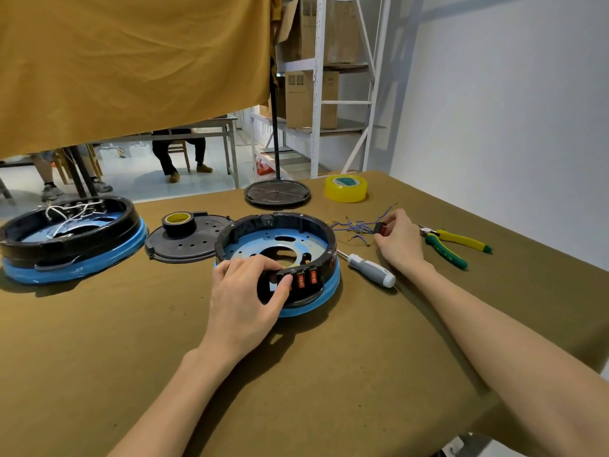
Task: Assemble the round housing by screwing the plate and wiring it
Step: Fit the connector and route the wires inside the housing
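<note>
The round black housing (316, 232) with a blue rim sits mid-table, a blue-filmed metal plate (263, 245) inside it. Two red rocker switches (307, 278) sit in its front panel. My left hand (247, 291) grips that front panel, thumb and fingers on either side of it. My right hand (400, 239) lies to the right, fingers closed on a small red and black rocker switch (382, 228). Loose blue wires (354, 224) with metal terminals lie beside it. A grey-handled screwdriver (370, 269) rests between housing and right hand.
A second wired housing (71, 258) stands at the left. A black perforated cover (184, 244) carries a black tape roll (177, 223). A round grille (277, 192), yellow tape roll (346, 188) and green-yellow pliers (453, 244) lie further back and right.
</note>
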Demonstrator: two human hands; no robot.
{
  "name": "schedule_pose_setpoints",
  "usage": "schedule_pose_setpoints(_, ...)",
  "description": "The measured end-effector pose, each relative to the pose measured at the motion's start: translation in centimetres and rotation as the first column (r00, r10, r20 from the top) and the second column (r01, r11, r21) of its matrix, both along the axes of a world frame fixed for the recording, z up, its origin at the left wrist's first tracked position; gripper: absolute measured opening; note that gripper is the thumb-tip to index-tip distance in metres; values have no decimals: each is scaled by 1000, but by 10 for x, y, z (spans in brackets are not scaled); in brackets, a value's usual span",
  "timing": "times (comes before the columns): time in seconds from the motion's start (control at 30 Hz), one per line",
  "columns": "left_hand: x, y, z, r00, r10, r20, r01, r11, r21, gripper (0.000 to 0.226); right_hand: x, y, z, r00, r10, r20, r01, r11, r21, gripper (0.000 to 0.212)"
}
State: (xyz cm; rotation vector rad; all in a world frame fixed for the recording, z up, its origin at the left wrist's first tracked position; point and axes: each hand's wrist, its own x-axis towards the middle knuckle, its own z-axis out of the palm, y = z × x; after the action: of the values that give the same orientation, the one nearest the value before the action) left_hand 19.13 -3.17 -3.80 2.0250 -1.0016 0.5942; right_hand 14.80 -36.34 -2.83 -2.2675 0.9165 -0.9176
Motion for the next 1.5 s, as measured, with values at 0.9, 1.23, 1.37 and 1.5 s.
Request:
schedule_pose_setpoints(0.9, -29, 22, 46, 867, -461, -191, 383, 861, -335, 31, -70, 185, 38, 514, 694, 504, -802, 597, -4, 39)
schedule_pose_setpoints(1.23, -29, 25, 41, 852, -439, -284, 354, 884, -306, 30, -67, 180, 44, 530, 679, 508, -830, 539, 145, 19)
schedule_pose_setpoints(1.37, -27, 26, 40, 816, -463, -346, 365, 877, -311, 30, -61, 178, 43, 517, 716, 469, -845, 514, 146, 18)
schedule_pose_setpoints(1.5, -16, 32, 39, 833, -419, -362, 349, 905, -245, 38, -52, 181, 39, 577, 713, 399, -810, 562, 168, 21)
